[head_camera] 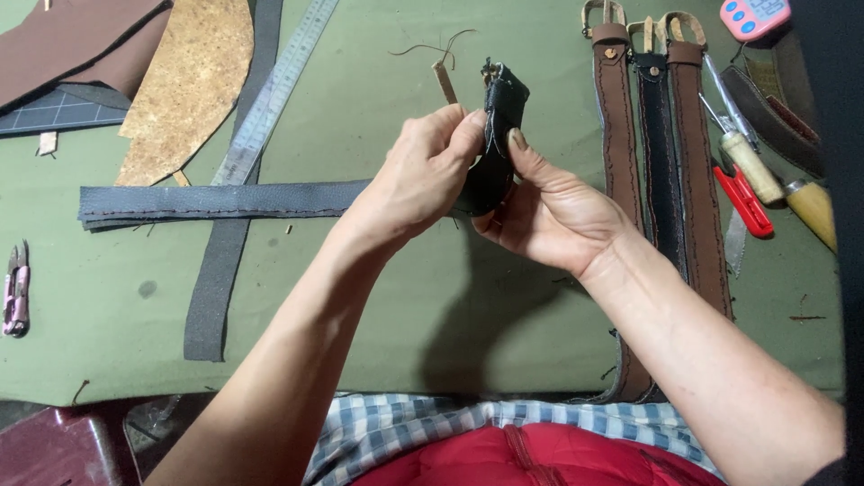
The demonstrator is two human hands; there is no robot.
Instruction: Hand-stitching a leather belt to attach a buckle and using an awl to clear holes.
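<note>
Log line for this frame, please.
left hand: pinching dark belt end | right hand: gripping same | finished belts: lying right

pink timer screen, top right corner

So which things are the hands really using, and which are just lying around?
In use:
left hand
right hand
black belt

Lying about:
three finished belts
ruler
red cutter
pink snips
pink timer
leather scraps
</note>
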